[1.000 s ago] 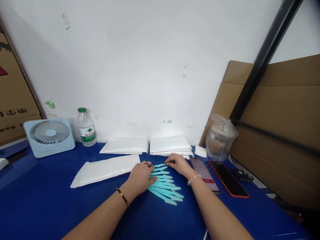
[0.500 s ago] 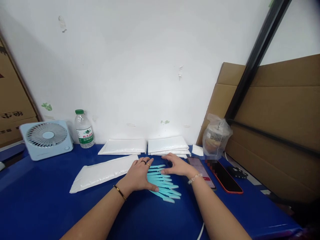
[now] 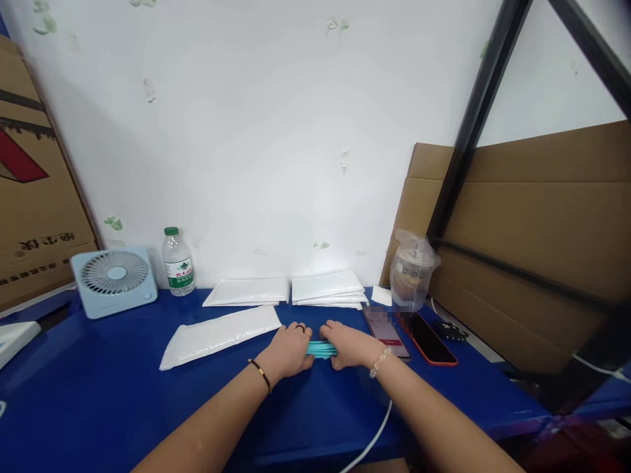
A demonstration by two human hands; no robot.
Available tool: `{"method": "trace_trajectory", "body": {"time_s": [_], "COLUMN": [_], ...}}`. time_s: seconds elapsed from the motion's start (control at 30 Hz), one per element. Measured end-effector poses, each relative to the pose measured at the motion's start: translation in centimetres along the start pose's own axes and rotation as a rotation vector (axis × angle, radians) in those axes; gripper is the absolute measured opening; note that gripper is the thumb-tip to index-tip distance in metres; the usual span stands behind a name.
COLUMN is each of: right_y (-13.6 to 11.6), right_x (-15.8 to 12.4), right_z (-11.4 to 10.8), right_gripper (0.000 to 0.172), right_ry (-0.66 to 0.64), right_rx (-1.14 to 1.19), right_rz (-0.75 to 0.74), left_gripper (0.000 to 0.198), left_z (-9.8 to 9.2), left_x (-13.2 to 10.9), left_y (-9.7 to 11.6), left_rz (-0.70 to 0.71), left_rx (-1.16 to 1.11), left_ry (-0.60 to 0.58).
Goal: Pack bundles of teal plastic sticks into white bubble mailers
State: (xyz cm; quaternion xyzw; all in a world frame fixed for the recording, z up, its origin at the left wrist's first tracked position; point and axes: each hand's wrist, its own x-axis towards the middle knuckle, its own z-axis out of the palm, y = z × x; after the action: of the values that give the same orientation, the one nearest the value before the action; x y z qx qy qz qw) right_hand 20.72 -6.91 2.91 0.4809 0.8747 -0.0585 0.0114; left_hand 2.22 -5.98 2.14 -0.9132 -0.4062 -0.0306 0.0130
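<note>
A bunch of turquoise eyebrow razors [image 3: 321, 349] lies at the middle of the blue table, squeezed close together. My left hand [image 3: 290, 349] closes on their left ends, thumb in front and fingers behind. From the other side, my right hand [image 3: 349, 344] grips the right ends in the same way. Only the middle stretch of the razors shows between my hands; their ends are hidden. Just behind my left hand lies a long white padded mailer [image 3: 221, 334], set at a slant.
Two stacks of white mailers, a left stack [image 3: 249, 290] and a right stack [image 3: 328, 288], rest against the wall. A fan [image 3: 116, 281] and a water bottle [image 3: 178, 263] stand left. Rightward are a phone [image 3: 387, 334], an orange-cased phone [image 3: 434, 340], a bagged cup [image 3: 413, 272] and a white cable [image 3: 377, 435].
The razors, fanned out before, are now gathered into a tight bunch. My right hand has come down onto their right ends, and both hands have closed. The camera view has shifted.
</note>
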Motion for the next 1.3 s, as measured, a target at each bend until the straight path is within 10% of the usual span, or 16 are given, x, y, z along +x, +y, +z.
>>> {"method": "trace_trajectory", "body": {"time_s": [0.47,0.67,0.9,1.13,1.3], "right_y": [-1.0,-2.9,-6.6,-8.5,-5.4], "right_x": [-0.1,-0.8,-1.9,0.6,-0.4], "right_z": [0.4,-5.2,-13.6,-8.7,-7.1], "right_gripper": [0.039,0.035,0.043,0.041,0.039], "right_ry": [-0.049,-0.075,0.11,0.225,0.413], "right_rx": [-0.124,-0.17,-0.095,-0.181,0.423], "right_rz": [-0.001,0.024,-0.082,0.003,-0.002], "left_gripper": [0.023,0.024,0.019,0.028,0.035], "left_z": [1.1,1.4,1.2,3.2,2.6], "left_x": [-1.0,-1.3,0.4,0.0,-0.7], "left_y": [1.5,1.4,2.8,3.6,3.5], "left_rz": [0.002,-0.074,-0.132,-0.147,-0.136], "left_rx": [-0.138,-0.225,-1.049,-1.262,-1.484], "left_ry": [0.009,0.121,0.539,0.403,0.31]}}
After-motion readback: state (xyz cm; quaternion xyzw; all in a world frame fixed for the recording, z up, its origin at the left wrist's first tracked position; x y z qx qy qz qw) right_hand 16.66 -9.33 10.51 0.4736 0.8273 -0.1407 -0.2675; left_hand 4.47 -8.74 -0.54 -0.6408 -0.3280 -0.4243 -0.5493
